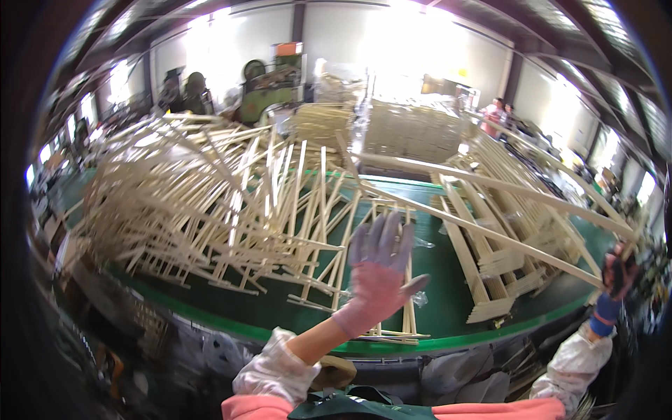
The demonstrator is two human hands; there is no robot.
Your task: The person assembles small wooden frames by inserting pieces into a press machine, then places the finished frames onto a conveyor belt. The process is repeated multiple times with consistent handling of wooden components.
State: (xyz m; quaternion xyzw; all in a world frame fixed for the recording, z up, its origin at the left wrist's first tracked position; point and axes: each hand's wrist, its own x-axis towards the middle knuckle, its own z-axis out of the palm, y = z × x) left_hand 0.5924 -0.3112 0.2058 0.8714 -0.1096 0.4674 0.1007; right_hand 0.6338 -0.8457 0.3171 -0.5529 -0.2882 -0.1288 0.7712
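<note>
- Left hand point(381, 266): open, fingers spread and pointing away over the table, thumb out to the right, back of the glove up. Glove pink at the palm end, grey-purple on the fingers. Cannot tell whether it touches the sticks beneath.
- Left forearm rises at a slant from the lower edge, bare between glove and white cuff point(276, 371).
- Right hand point(619, 269): far out at the right rim, arm extended, dark glove, blue band point(603, 315) at the wrist. Closed on the right end of the frame; single fingers too dark and blurred to make out.
- Frame point(483, 233): long, pale, two rails; slants across the table from the right hand to beyond the left hand's fingertips, above the stack.
- Table point(448, 280): dark green top, brighter green edge.
- Scrap of clear film point(420, 299) on it, just right of the left hand.
- Pile point(210, 217) of similar pale frames to the left, tangled, tilted every way.
- Stack point(490, 310) to the right, lengths lying side by side, ends toward the wearer.
- Behind the table, a block of pale pieces point(413, 133), clear wrap around it.
- Farther back: green machine point(259, 105), orange box point(288, 49) on top, contents hidden.
</note>
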